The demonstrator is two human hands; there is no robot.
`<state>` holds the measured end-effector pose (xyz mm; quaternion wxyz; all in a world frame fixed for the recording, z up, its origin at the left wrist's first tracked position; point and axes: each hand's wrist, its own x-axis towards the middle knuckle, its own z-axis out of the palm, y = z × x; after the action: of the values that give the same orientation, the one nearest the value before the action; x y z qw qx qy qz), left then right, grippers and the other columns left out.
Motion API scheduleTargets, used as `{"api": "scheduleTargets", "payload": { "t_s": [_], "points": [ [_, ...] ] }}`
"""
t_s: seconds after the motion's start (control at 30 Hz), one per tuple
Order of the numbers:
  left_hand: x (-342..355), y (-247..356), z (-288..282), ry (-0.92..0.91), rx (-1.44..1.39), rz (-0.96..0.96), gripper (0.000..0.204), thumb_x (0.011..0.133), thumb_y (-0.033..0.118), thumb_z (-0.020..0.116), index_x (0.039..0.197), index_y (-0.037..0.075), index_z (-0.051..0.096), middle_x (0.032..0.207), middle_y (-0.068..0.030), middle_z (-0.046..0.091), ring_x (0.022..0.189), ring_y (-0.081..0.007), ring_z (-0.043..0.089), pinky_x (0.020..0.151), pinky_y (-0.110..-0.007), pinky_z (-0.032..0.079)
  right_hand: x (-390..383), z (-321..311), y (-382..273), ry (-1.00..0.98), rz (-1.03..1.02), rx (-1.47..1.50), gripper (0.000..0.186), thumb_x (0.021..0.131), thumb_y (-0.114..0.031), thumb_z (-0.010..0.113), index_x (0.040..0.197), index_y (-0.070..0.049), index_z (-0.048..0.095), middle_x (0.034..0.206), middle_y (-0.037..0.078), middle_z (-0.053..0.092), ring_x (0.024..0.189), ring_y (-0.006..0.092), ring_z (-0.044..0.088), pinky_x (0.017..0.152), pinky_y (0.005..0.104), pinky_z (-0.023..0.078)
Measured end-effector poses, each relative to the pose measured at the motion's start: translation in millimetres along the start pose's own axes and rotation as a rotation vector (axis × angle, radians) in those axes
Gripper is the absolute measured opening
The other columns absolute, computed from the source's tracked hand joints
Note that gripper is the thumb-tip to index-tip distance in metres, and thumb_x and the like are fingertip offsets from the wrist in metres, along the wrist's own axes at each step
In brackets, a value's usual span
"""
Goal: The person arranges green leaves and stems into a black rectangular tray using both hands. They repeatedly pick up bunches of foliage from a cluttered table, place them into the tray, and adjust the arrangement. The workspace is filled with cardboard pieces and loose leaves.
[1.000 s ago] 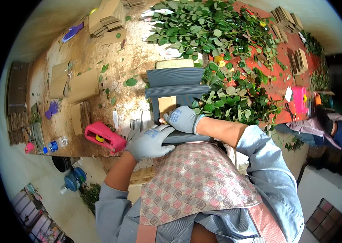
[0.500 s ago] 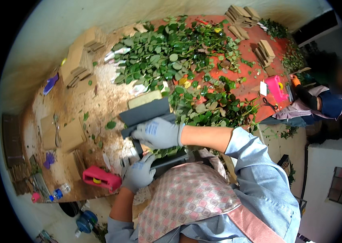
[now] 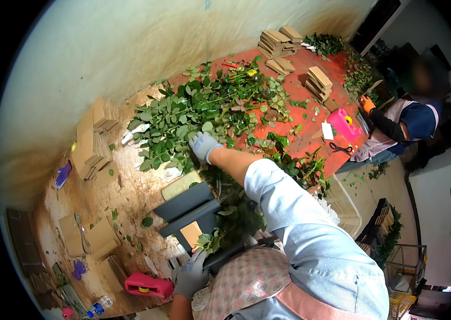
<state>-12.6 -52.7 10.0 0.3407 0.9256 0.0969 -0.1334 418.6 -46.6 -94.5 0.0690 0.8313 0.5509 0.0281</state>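
A: Right gloved hand [image 3: 204,146] has left the grey slotted stem rack [image 3: 190,209], now spread open, reaching into the heap of green leafy stems [image 3: 193,112].
B: Left gloved hand [image 3: 192,273]?
A: Closed, pinching a leafy sprig [image 3: 210,241] at the rack.

Leafy stem pile [image 3: 198,112]: green cut stems, dense leaves, loose heap spread flat on desk [image 3: 129,197]; under and around right hand [image 3: 204,145], which lies on near edge of pile, gloved, fingers spread.
Leafy sprig bunch [image 3: 212,240]: small green cluster, upright-tilted, just above left hand [image 3: 192,274], touching gloved fingertips; grip unclear.
Grey tray [image 3: 190,205]: dark angled panels, just beyond left hand, beside bunch.
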Motion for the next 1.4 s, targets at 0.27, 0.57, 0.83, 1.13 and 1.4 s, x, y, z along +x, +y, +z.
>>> {"api": "scheduleTargets", "payload": {
  "t_s": [0.27, 0.57, 0.83, 1.13, 1.4],
  "points": [
    [4, 0, 1, -0.069, -0.016, -0.045, 0.052, 0.088, 0.022, 0.063, 0.138, 0.005, 0.057, 0.142, -0.0205, 0.059, 0.122, -0.0396, 0.061, 0.099, -0.046, 0.051, -47, 29, 10, 0.019, -0.264, -0.199, 0.018, 0.089, -0.019, 0.061, 0.084, -0.013, 0.077, 0.083, 0.006, 0.073, 0.071, 0.0276, 0.070, 0.059, 0.0421, 0.047],
    [2, -12, 14, -0.057, 0.066, -0.073, 0.051, 0.089, 0.023, 0.065, 0.136, 0.006, 0.060, 0.142, -0.0183, 0.060, 0.123, -0.0385, 0.061, 0.102, -0.046, 0.050, -62, -91, 22, 0.269, -0.138, -0.165, 0.023, 0.092, -0.020, 0.058, 0.111, -0.010, 0.065, 0.101, 0.010, 0.062, 0.084, 0.0264, 0.063, 0.070, 0.0403, 0.047],
    [1, -3, 9, -0.025, 0.040, -0.073, 0.049, 0.089, 0.023, 0.065, 0.135, 0.006, 0.060, 0.142, -0.0170, 0.060, 0.121, -0.0394, 0.062, 0.100, -0.047, 0.051, -87, -59, 7, 0.084, -0.020, 0.193, 0.058, 0.084, -0.016, 0.069, 0.139, -0.005, 0.051, 0.113, 0.015, 0.065, 0.099, 0.0335, 0.068, 0.081, 0.0429, 0.054],
    [1, -7, 10, -0.033, 0.025, -0.067, 0.051, 0.088, 0.023, 0.062, 0.137, 0.006, 0.060, 0.143, -0.0171, 0.059, 0.120, -0.0382, 0.063, 0.100, -0.046, 0.052, -72, -46, 5, -0.332, -0.103, 0.590, 0.039, 0.085, -0.015, 0.067, 0.122, -0.004, 0.067, 0.109, 0.023, 0.072, 0.104, 0.0402, 0.069, 0.088, 0.0488, 0.054],
    [2, -5, 7, -0.043, 0.032, -0.074, 0.050, 0.090, 0.025, 0.059, 0.137, 0.008, 0.060, 0.143, -0.0171, 0.059, 0.120, -0.0365, 0.063, 0.099, -0.045, 0.052, -40, -2, 1, -0.354, -0.014, 0.071, 0.032, 0.094, -0.017, 0.058, 0.123, -0.012, 0.068, 0.123, 0.012, 0.069, 0.111, 0.0317, 0.066, 0.085, 0.0476, 0.051]
  ]
}}
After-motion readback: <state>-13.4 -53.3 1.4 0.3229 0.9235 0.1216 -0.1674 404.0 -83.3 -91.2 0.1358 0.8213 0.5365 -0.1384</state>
